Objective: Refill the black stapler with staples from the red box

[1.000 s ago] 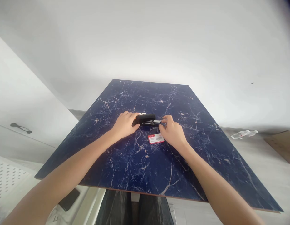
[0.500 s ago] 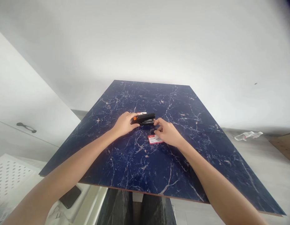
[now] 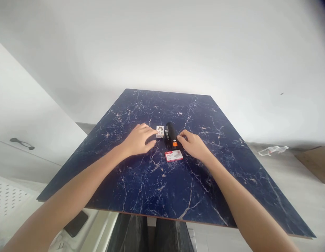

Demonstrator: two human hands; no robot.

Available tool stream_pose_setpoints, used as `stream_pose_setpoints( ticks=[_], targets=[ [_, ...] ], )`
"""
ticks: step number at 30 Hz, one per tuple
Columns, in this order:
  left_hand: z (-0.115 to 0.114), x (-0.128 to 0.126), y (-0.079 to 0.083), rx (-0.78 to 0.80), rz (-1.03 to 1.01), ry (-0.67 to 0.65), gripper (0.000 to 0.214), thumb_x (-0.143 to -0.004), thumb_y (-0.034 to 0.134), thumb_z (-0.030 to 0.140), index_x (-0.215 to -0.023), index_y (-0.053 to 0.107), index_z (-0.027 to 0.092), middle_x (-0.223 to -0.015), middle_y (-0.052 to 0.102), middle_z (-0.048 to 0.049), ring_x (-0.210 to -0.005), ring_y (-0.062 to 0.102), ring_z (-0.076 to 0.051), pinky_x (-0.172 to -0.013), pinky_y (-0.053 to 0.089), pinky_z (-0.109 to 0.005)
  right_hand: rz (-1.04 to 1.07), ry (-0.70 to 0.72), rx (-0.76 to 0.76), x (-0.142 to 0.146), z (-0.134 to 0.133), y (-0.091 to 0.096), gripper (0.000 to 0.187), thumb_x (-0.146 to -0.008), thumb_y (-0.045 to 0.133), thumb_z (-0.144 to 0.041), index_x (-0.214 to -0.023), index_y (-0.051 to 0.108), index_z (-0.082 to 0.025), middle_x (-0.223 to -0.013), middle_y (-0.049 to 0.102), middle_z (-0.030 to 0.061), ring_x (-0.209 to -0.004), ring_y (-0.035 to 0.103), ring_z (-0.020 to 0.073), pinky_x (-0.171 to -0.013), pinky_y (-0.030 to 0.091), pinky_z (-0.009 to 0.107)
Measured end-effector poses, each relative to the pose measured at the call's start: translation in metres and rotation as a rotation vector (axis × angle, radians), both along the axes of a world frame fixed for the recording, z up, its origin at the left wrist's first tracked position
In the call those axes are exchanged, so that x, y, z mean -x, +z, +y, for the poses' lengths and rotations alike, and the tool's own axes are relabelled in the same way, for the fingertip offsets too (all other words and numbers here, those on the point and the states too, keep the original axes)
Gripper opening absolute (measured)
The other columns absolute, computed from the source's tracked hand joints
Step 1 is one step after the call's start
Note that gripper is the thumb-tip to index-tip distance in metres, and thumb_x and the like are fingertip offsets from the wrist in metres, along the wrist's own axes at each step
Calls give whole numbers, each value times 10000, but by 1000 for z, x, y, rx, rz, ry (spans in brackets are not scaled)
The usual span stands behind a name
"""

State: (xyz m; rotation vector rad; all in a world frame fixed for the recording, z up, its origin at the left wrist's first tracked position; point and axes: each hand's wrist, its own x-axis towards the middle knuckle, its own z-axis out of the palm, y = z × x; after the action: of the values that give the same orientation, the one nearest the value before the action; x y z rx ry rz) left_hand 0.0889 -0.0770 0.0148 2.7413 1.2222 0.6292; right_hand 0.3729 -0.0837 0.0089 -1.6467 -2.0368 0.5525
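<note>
The person's left hand (image 3: 138, 140) is resting palm down near the middle of the navy marble table (image 3: 204, 189), its fingers spread loosely and pointing at a small white box (image 3: 160, 131). The fingertips are right at the box's side, though whether they are touching it is hard to make out. The right hand (image 3: 193, 146) is lying on the other side with its fingers gently curled, their tips (image 3: 178, 137) against or just beside a black stapler (image 3: 170, 134). Neither hand is pinching or gripping anything.

The stapler is lying lengthwise, pointing toward the table's far edge, with an orange part (image 3: 175, 144) at its near end; the underside is hidden. The white box is sitting just beside it on the left, and a red and white box (image 3: 174, 155) is lying just in front of it. The print on both boxes is too small to read.

Beyond the table's right edge, a clear plastic bottle (image 3: 273, 150) is lying on the floor, while a piece of cardboard (image 3: 313, 164) is being cut off by the frame. Below the near left corner, a black phone (image 3: 76, 224) is resting on a white surface.
</note>
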Motion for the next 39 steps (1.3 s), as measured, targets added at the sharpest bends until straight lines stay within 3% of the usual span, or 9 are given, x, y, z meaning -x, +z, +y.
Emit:
stream_pose_setpoints(
  ticks=[5,10,15,21,25,29,34,37,39],
  targets=[
    [21,37,3,112,134,156,410,-907,576,503,-1201,700,246,-1170,661,-104,-1067,626,-296,-914,499,-427,-181,161,207,-13,-12,22,347,-929,533,-561,-848,595,-230,-815,694,46,-641,604,201,-554,369,290],
    [11,21,-3,180,92,169,344,-947,542,447,-1188,689,248,-1109,653,-86,-821,671,-212,-746,523,-346,-261,361,224,-4,-28,25,333,-897,605,-531,-759,571,-229,-702,663,36,-570,581,195,-513,317,290],
    [-10,-13,-9,242,-116,27,369,-968,538,412,-1288,632,256,-1281,616,-91,-812,668,-174,-726,561,-342,-185,446,196,3,-32,23,172,-879,639,-395,-822,596,-238,-747,675,14,-602,591,182,-529,332,279],
    [-18,-21,-10,101,-113,-180,305,-913,609,326,-1192,704,247,-1236,663,-98,-1128,605,-276,-986,518,-464,-94,349,82,7,-31,21,395,-952,529,-516,-696,490,-218,-581,514,-24,-493,437,128,-505,278,273],
    [-22,-27,-15,32,-43,-343,394,-879,668,370,-1257,683,262,-1230,692,-86,-1215,556,-308,-1092,432,-516,-40,243,-74,13,-28,17,275,-995,482,-458,-1106,608,-239,-702,633,-6,-609,573,168,-580,383,267],
    [-28,-31,-18,16,-10,-383,318,-905,615,352,-1196,703,257,-1133,729,-76,-1168,572,-299,-1068,435,-500,-141,276,-129,14,-24,9,472,-1043,370,-349,-1507,407,-271,-1185,707,90,-942,689,255,-737,464,312],
    [-21,-20,-12,-56,-91,-167,261,-859,609,386,-1070,710,268,-1016,708,-71,-994,614,-263,-961,482,-473,-157,254,-122,12,-23,6,479,-1056,355,-365,-1525,405,-282,-1155,727,77,-934,700,265,-771,478,329],
    [-12,-15,-11,-128,-137,69,340,-894,591,462,-1140,674,241,-1037,687,-87,-952,625,-257,-892,501,-443,-131,258,-113,14,-24,9,478,-1056,354,-367,-1519,410,-263,-1040,743,71,-854,700,248,-740,472,314],
    [-8,-15,-13,-70,-86,89,438,-912,583,540,-1203,650,219,-1023,685,-91,-889,643,-244,-798,513,-393,-110,270,-103,15,-25,9,480,-1056,355,-367,-1519,399,-251,-979,741,65,-796,693,236,-706,460,301]
  ],
)
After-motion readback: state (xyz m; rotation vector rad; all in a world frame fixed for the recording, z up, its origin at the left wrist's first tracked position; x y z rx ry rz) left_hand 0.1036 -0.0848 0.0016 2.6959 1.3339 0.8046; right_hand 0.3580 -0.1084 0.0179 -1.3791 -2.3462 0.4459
